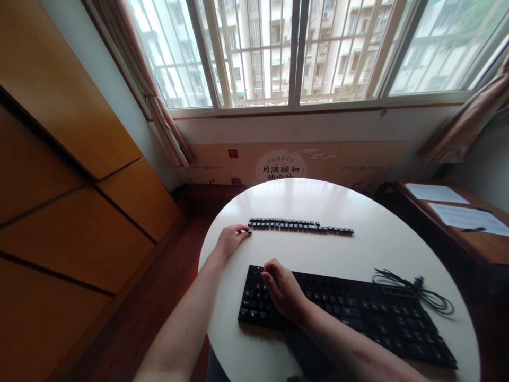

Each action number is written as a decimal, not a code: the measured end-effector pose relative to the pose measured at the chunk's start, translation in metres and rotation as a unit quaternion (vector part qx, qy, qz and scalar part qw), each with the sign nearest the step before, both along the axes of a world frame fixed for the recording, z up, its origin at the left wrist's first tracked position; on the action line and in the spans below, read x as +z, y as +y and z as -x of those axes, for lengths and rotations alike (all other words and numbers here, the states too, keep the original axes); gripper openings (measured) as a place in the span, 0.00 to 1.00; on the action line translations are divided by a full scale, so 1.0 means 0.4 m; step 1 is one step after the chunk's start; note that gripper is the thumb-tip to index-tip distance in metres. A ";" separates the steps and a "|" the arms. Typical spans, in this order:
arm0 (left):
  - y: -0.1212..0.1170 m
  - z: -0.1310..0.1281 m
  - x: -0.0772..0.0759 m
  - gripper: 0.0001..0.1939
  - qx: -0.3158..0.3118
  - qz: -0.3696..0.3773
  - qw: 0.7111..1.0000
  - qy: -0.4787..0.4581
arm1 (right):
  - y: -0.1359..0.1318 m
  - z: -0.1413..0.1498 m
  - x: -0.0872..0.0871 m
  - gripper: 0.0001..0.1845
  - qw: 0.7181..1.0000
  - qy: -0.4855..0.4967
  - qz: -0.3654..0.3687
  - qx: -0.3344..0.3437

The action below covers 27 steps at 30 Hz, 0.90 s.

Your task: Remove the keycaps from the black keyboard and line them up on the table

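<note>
In the middle of the frame, a little to the left, the left hand (233,240) has its thumb and fingertips closed on one small black keycap (249,232). This keycap is just below the left end of two rows of keycaps (336,230), which lie side by side across the centre; the lower row reaches further to the right. The right hand (285,293), in the lower centre, is bent closed around a thin wire-like thing (283,278), too small to see exactly. It is over the left part of the black keyboard (350,310), which lies slanted from the lower centre to the lower right. The cable (433,301) is coiled beside the upper edge of the keyboard. All these are on the white round table (345,204). At the right edge, paper sheets (465,216) lie on a brown side table (417,199).
</note>
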<state>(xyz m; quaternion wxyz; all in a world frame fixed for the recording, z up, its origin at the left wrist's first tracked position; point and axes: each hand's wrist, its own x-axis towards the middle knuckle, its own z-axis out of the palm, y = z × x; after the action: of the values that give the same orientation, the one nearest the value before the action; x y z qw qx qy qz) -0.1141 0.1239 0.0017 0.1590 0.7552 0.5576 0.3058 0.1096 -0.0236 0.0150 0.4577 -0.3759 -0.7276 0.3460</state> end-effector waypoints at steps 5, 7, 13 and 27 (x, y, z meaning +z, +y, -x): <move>0.013 0.005 -0.017 0.08 0.015 -0.032 0.998 0.053 | 0.000 0.000 0.001 0.12 1.000 0.003 -0.002 0.010; 0.016 0.004 -0.023 0.08 0.025 -0.042 0.996 0.068 | 0.000 0.000 0.001 0.12 1.000 0.005 0.000 0.011; 0.016 -0.005 -0.026 0.08 0.025 -0.059 0.994 0.088 | -0.002 -0.002 0.004 0.12 1.000 0.005 0.007 0.009; -0.046 -0.029 0.023 0.11 0.034 -0.084 0.995 0.034 | 0.016 -0.019 0.080 0.11 0.997 -0.046 0.062 0.018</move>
<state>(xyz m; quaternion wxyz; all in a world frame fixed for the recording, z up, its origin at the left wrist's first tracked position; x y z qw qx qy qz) -0.1024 0.1053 0.0111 0.0658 0.7563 0.5604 0.3312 0.1171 -0.0174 0.0472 0.3933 -0.4060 -0.7318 0.3807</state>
